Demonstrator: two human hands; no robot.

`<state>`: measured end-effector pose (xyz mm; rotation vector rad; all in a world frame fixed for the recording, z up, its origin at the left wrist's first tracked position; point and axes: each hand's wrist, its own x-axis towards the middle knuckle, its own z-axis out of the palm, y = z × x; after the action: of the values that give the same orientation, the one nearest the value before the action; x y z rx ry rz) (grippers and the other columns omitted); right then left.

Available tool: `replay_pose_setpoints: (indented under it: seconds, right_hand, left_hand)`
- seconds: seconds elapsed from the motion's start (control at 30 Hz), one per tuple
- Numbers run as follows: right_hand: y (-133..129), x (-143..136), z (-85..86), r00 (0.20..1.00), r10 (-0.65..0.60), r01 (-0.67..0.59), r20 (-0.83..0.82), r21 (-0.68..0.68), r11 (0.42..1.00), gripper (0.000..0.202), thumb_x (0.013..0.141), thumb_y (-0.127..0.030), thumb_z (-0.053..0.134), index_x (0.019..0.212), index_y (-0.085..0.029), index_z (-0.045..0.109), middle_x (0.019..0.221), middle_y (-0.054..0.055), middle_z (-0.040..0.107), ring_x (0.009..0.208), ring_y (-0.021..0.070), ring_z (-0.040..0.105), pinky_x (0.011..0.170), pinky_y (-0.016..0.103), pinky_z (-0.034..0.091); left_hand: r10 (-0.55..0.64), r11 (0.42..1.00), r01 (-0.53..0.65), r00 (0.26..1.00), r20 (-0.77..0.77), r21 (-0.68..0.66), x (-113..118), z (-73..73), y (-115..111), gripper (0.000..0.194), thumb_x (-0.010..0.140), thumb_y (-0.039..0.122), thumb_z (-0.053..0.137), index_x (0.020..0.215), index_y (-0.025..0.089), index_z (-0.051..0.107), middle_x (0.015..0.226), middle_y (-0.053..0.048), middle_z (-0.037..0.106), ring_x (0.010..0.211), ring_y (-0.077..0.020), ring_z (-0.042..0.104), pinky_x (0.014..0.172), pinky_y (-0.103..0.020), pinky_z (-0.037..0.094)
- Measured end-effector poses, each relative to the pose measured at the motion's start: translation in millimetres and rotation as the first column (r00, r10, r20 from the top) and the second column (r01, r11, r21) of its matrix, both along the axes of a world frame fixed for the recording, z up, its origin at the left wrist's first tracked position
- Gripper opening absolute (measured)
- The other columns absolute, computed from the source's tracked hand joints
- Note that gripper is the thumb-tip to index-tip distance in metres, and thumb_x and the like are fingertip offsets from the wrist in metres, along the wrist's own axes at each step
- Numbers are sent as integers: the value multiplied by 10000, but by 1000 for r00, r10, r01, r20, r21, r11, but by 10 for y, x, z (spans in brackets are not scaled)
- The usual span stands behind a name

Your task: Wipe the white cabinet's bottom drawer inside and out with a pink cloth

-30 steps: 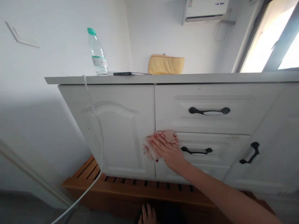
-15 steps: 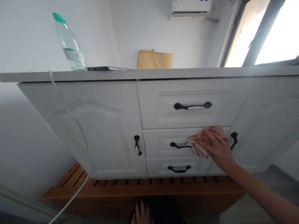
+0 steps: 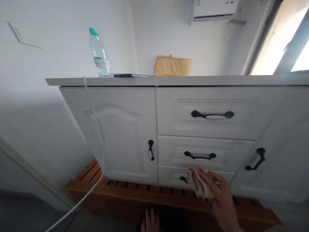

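My right hand (image 3: 218, 195) is closed round a bunched pink-and-white cloth (image 3: 199, 185). The cloth is in front of the bottom drawer (image 3: 169, 174) of a white cabinet and hides most of that drawer's black handle (image 3: 183, 179); whether it touches the drawer I cannot tell. Just above is the middle drawer, its dark handle (image 3: 200, 156) in full view. Down at the lower edge of the picture, my left hand (image 3: 151, 222) lies with fingers extended on dark clothing, holding nothing that I can see.
A slatted wooden bench (image 3: 135, 193) runs along the cabinet's foot. On the countertop (image 3: 205, 81) stand a clear bottle (image 3: 100, 56) and a flat dark device (image 3: 127, 75). A white cable (image 3: 102, 141) hangs down the left door. A yellow quilted panel (image 3: 172, 66) rises behind.
My right hand with the cloth has moved down from the middle drawer to the bottom one, uncovering the middle handle. The view has shifted left. My left hand stays on the dark clothing.
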<state>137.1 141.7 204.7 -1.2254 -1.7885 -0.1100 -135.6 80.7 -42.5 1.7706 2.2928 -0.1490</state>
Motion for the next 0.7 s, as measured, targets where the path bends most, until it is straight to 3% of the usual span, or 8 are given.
replay_pose_setpoints:
  seconds: [0.07, 0.17, 0.27, 0.33, 0.4, 0.5, 0.6, 0.7]
  right_hand:
    - [35, -417, 447, 1000, -5, 10, -27, 183, 983, 467, 915, -170, 519, 1330, -345, 641, 1188, 81, 626, 1030, 275, 610, 854, 451, 574]
    - [328, -939, 1009, 996, -23, 61, -82, 496, 866, 470, 931, -176, 594, 1357, -374, 613, 1231, 64, 623, 1118, 252, 564, 954, 427, 512]
    - [751, -1302, 1181, 999, -47, 26, 19, 605, 796, 487, 944, -173, 605, 1390, -365, 579, 1253, 12, 669, 1191, 207, 530, 1072, 376, 400]
    - [961, -1444, 1073, 982, -84, -30, 171, 575, 818, 492, 959, -139, 560, 1408, -343, 565, 1260, -21, 700, 1210, 180, 526, 1081, 337, 337]
    - [1045, -1494, 836, 954, -96, -68, 284, 515, 855, 521, 953, -110, 529, 1418, -343, 553, 1291, -43, 699, 1217, 177, 526, 1042, 337, 320]
    - [971, -1424, 366, 913, -21, -152, 406, 387, 909, 543, 934, -99, 515, 1404, -369, 560, 1317, -65, 688, 1180, 181, 548, 959, 355, 347]
    - [830, -1313, -29, 872, 86, -251, 482, 289, 924, 436, 966, -130, 497, 1307, -362, 638, 1264, -88, 715, 1090, 152, 585, 922, 331, 373]
    - [792, -1303, -143, 883, 122, -267, 453, 271, 925, 322, 1004, -241, 501, 1242, -370, 676, 1234, -90, 727, 1101, 155, 586, 953, 332, 370]
  left_hand:
    - [5, 1000, -5, 999, 37, 7, -11, 37, -7, 565, 800, 359, 582, 1361, 301, 599, 1579, -33, 404, 1500, -292, 303, 1153, -457, 330]
    - [21, 1000, -22, 997, 77, 0, -20, 92, -20, 585, 787, 384, 597, 1365, 295, 595, 1589, -37, 380, 1505, -292, 295, 1155, -459, 324]
    - [33, 999, -33, 995, 95, 3, -31, 94, -24, 590, 765, 373, 615, 1349, 289, 611, 1586, -40, 383, 1500, -302, 306, 1149, -458, 331]
    - [36, 999, -37, 994, 106, 10, -40, 74, -22, 575, 764, 370, 617, 1334, 295, 624, 1581, -40, 391, 1494, -306, 320, 1148, -471, 333]
    - [43, 999, -44, 992, 116, 8, -45, 52, -22, 564, 763, 370, 623, 1323, 306, 632, 1577, -37, 398, 1490, -304, 330, 1150, -479, 333]
    - [55, 998, -57, 991, 121, 11, -45, 34, -24, 574, 763, 360, 628, 1334, 299, 623, 1582, -33, 389, 1497, -295, 315, 1160, -467, 324]
    - [56, 998, -57, 992, 110, 8, -43, 28, -22, 562, 776, 337, 614, 1336, 289, 623, 1584, -37, 384, 1496, -299, 315, 1157, -463, 329]
    - [29, 1000, -28, 996, 87, -9, -37, 18, -14, 561, 780, 331, 614, 1338, 280, 622, 1578, -53, 394, 1490, -303, 328, 1139, -453, 350]
